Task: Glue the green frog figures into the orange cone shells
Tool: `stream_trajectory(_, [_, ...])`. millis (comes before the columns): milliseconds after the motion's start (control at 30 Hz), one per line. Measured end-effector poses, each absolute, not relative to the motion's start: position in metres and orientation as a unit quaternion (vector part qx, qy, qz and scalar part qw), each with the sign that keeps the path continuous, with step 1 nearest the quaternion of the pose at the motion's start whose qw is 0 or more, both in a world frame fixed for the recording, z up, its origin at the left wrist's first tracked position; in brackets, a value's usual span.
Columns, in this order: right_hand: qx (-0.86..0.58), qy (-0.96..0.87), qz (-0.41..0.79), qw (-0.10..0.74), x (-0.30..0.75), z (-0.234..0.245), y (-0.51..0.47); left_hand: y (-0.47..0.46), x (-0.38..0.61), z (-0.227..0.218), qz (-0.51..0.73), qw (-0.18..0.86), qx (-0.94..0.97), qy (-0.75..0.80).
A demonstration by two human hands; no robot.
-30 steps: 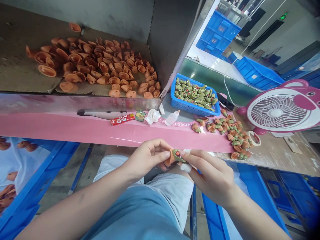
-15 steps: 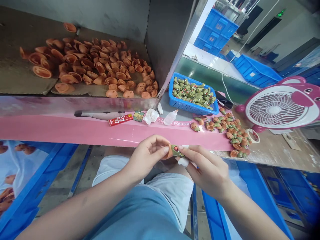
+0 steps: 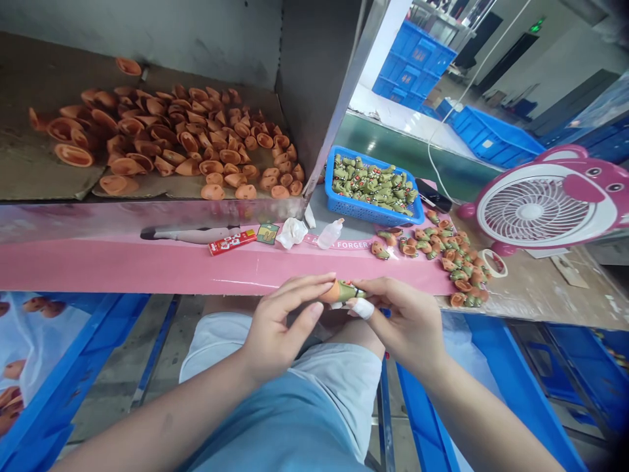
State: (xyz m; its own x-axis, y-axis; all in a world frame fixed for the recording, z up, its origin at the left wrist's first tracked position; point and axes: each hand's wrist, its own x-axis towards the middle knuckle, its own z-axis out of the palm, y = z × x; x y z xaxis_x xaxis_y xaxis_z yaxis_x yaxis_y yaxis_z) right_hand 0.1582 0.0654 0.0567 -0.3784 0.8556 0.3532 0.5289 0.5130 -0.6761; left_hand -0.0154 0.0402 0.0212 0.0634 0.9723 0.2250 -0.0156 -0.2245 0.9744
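Over my lap, at the pink table edge (image 3: 147,269), both hands meet on one small toy piece (image 3: 340,290), an orange cone-shaped cup with a green figure in it. My left hand (image 3: 285,321) touches the orange end with its fingertips, fingers partly stretched. My right hand (image 3: 403,321) pinches the green end; one of its fingers is wrapped in white tape. Several joined orange-and-green pieces (image 3: 455,262) lie on the table to the right.
A pile of orange cups (image 3: 167,141) lies on cardboard at the back left. A blue basket (image 3: 373,211) holds green figures. A small glue bottle (image 3: 330,234), crumpled tissue (image 3: 291,232), a red packet (image 3: 230,242) and a pink fan (image 3: 550,203) stand nearby. Blue crates sit below and behind.
The toy piece has turned to lie sideways between my hands. My left fingers have loosened and stretched out. The view has shifted slightly.
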Motion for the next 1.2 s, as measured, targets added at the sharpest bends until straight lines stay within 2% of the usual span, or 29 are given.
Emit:
stream_trajectory(233, [-0.482,-0.706,0.38,0.352,0.155,0.057,0.065,0.039,-0.016,0.017,0.539,0.432,0.585,0.425])
stream_trajectory(400, [-0.494,-0.682,0.423,0.335,0.152,0.055,0.063,0.038,-0.011,0.015,0.561,0.497,0.488,0.447])
stream_trajectory(467, [-0.486,-0.702,0.397,0.337,0.151,0.054,0.063,0.038,-0.009,0.015,0.562,0.53,0.443,0.455])
stream_trajectory(600, [-0.442,-0.79,0.25,0.343,0.153,0.054,0.067,0.04,-0.01,0.016,0.55,0.604,0.373,0.441])
stream_trajectory(700, [-0.397,-0.837,0.194,0.322,0.156,0.054,0.071,0.043,-0.012,0.018,0.539,0.643,0.344,0.421])
stream_trajectory(867, [-0.357,-0.864,0.208,0.289,0.161,0.054,0.073,0.044,-0.014,0.022,0.55,0.646,0.334,0.411])
stream_trajectory(1200, [-0.416,-0.819,0.273,0.286,0.159,0.057,0.07,0.041,-0.01,0.03,0.542,0.628,0.345,0.44])
